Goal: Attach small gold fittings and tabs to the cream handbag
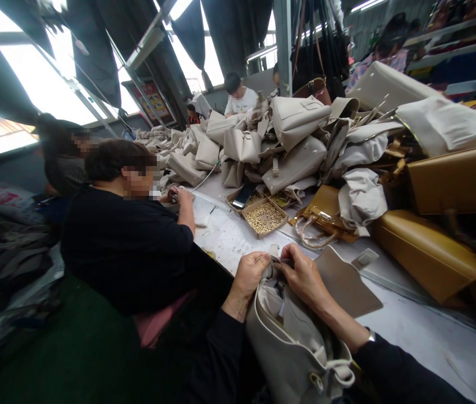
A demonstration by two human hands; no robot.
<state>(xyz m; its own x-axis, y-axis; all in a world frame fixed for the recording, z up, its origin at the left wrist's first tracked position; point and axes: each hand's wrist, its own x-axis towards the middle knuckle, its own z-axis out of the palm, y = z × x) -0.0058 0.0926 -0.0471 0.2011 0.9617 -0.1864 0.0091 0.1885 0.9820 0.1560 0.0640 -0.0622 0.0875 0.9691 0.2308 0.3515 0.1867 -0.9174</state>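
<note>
A beige handbag point(292, 342) rests in my lap at the table's near edge. My left hand point(250, 275) is closed on the bag's top edge, fingers curled over it. My right hand point(303, 275) pinches the same top edge from the other side, close to the left hand. A taupe flap point(345, 280) of the bag lies spread on the table just beyond my right hand. Both my sleeves are black, and a watch shows at my right wrist point(370, 335).
A person in black point(132, 235) sits close on my left, hands at the table. Cardboard trays of small brass parts point(264, 216) stand ahead. Heaps of beige bags point(292, 140) and tan bags point(427, 252) fill the table's far and right side. More people work further back.
</note>
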